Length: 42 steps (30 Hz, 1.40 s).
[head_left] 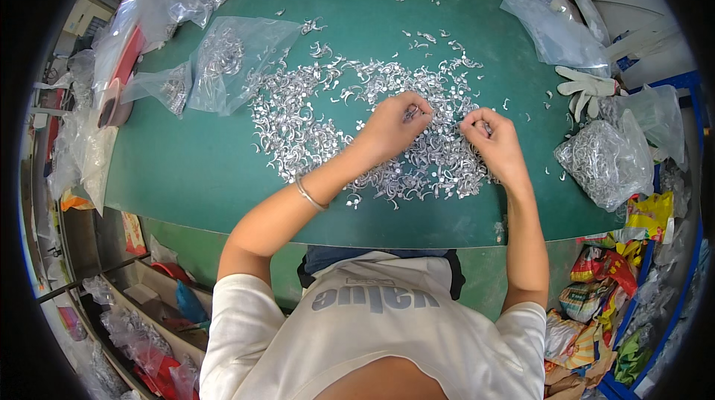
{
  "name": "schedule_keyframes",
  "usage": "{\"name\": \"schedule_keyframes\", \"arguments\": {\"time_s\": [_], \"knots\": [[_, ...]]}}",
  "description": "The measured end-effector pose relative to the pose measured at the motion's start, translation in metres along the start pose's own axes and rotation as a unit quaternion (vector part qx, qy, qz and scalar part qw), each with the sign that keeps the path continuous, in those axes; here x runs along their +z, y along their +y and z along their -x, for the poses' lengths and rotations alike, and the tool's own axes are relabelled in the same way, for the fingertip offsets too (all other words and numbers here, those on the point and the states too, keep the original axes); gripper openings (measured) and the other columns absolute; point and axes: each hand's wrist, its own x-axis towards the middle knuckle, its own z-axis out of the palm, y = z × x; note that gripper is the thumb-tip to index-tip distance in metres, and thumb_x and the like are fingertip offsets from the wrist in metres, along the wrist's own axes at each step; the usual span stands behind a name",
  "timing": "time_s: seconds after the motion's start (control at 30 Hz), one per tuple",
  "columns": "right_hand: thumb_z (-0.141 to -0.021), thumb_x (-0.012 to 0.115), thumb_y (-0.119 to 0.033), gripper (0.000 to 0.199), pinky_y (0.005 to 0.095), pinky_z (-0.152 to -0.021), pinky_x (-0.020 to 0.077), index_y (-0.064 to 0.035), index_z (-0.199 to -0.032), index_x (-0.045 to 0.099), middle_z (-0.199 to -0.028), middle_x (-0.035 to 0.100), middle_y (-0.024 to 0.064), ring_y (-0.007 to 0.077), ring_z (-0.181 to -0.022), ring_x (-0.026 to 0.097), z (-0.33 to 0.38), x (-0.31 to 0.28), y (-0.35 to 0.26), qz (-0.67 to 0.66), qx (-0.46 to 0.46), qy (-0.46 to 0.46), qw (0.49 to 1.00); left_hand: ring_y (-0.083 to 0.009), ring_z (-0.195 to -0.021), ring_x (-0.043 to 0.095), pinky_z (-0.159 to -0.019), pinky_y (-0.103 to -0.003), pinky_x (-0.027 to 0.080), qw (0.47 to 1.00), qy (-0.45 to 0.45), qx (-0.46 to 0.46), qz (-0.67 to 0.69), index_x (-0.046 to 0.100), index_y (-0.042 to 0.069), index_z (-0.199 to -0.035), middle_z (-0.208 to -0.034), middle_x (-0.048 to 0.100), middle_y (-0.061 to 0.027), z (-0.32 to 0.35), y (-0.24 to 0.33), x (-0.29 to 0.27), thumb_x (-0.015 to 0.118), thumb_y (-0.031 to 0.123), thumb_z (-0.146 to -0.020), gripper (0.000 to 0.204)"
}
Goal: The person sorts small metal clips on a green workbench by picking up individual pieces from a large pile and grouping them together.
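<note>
A wide heap of small silver metal hook-shaped parts [313, 121] lies spread over the green table [194, 169]. My left hand [395, 126] rests over the middle of the heap, its fingers pinched on a few of the metal parts. A thin bracelet sits on that wrist. My right hand [493, 141] hovers over the heap's right side, fingers closed on a small metal part. The two hands are a short distance apart.
Clear plastic bags with metal parts [231, 61] lie at the upper left; a full bag [603, 158] sits at the right edge. A white glove [585, 87] and an empty clear bag [555, 27] lie at the upper right. Snack packets [603, 288] fill a bin at the lower right.
</note>
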Motion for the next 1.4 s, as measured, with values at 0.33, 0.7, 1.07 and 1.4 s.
{"name": "schedule_keyframes", "arguments": {"time_s": [0.33, 0.7, 1.07, 1.4], "knots": [[-0.083, 0.059, -0.008, 0.014, 0.0174, -0.044, 0.0285, 0.0015, -0.093, 0.057, -0.067, 0.052, -0.0004, 0.0036, -0.048, 0.038, 0.005, -0.01, 0.01, -0.316, 0.058, -0.084, 0.943, -0.008, -0.069, 0.053, -0.058, -0.023, 0.044, 0.999, -0.01, -0.024, 0.039, 0.055, 0.002, -0.106, -0.079, 0.061, -0.0037, 0.011, -0.004, -0.009, 0.054, 0.003, -0.084, 0.022], [-0.073, 0.069, -0.017, 0.016, 0.0308, -0.048, 0.0353, -0.0022, -0.076, 0.064, -0.05, 0.047, 0.0053, 0.0188, -0.047, 0.045, 0.009, -0.004, -0.002, 0.178, -0.065, 0.066, 0.98, -0.0048, -0.056, 0.041, -0.049, -0.018, 0.034, 0.926, -0.064, -0.226, 0.294, 0.057, 0.002, -0.091, -0.066, 0.048, 0.0014, 0.008, 0.015, -0.006, 0.052, 0.007, -0.087, 0.008], [-0.083, 0.059, -0.008, 0.011, 0.0179, -0.039, 0.0228, 0.0008, -0.089, 0.057, -0.058, 0.044, -0.0036, 0.0054, -0.049, 0.038, 0.008, -0.021, 0.013, -0.566, 0.039, -0.18, 0.804, -0.0095, -0.053, 0.045, -0.049, -0.024, 0.037, 0.978, -0.046, -0.144, 0.145, 0.06, -0.001, -0.095, -0.063, 0.051, -0.0019, 0.012, 0.009, -0.01, 0.059, 0.014, -0.084, 0.018], [-0.077, 0.066, -0.012, 0.013, 0.0279, -0.042, 0.0304, -0.0024, -0.086, 0.062, -0.05, 0.042, 0.0038, 0.0119, -0.043, 0.04, 0.011, 0.007, 0.004, 0.006, -0.068, -0.057, 0.996, -0.0328, -0.074, 0.058, -0.064, -0.04, 0.046, 0.977, -0.071, 0.072, -0.19, 0.058, 0.003, -0.095, -0.088, 0.058, -0.0144, 0.019, 0.01, 0.02, 0.069, 0.015, -0.073, 0.027]]}}
